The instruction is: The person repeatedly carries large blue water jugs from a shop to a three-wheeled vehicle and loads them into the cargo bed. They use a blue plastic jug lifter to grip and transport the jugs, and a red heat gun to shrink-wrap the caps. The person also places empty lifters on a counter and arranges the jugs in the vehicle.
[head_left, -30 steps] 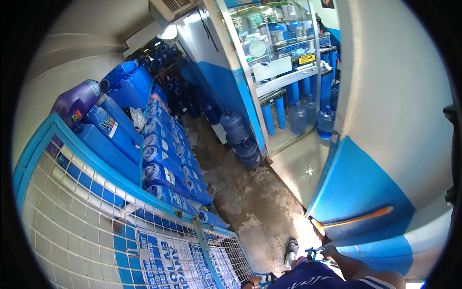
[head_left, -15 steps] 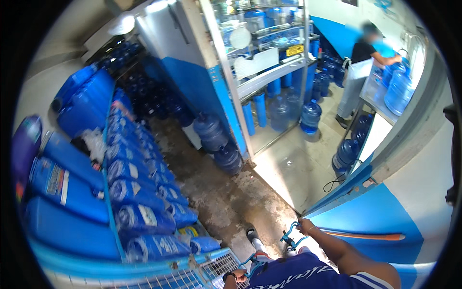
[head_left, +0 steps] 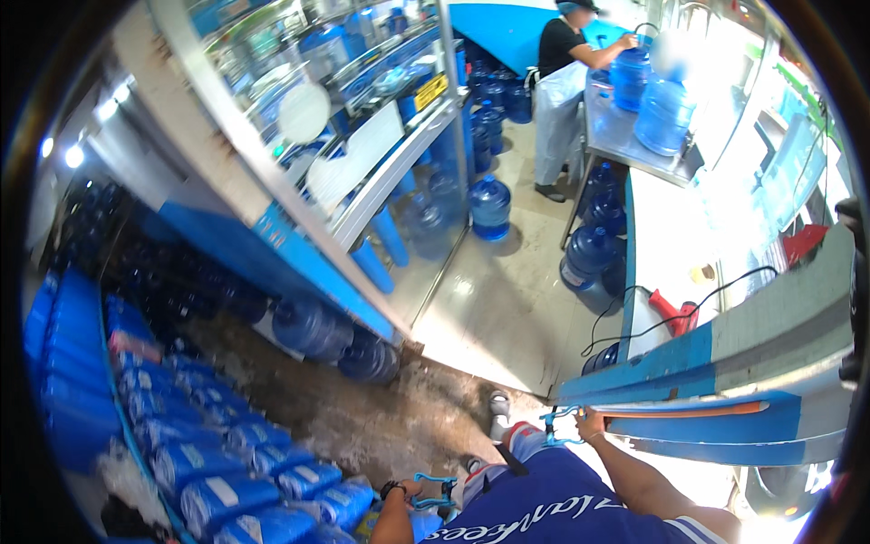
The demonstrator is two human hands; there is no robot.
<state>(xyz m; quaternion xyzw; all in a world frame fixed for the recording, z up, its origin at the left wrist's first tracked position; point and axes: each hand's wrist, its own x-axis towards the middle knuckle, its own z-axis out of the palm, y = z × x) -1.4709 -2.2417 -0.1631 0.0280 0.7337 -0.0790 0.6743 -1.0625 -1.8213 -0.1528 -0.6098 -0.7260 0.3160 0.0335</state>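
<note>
Low in the view, my left hand (head_left: 410, 489) is closed around a light-blue jug carrying handle (head_left: 437, 490), beside my shirt front. My right hand (head_left: 590, 422) grips a similar blue carrying handle (head_left: 558, 424), near the door frame at the right. Neither handle has a jug hanging from it. Several slim blue water containers (head_left: 217, 494) stand in rows to the left of my left hand. Ahead, past the doorway, a round blue water jug (head_left: 489, 208) stands upright on the tiled floor (head_left: 489, 308).
A person (head_left: 562, 72) in a dark top and pale apron handles large jugs (head_left: 664, 118) on a metal table (head_left: 625, 136). On the right counter lies a red heat gun (head_left: 672, 313) with a black cord. Round jugs (head_left: 313, 328) line the partition base. A wooden pole (head_left: 689, 412) is beside my right arm.
My view has swung right toward the doorway, bringing the counter and heat gun into sight. My feet have shifted; both hands still hold the handles.
</note>
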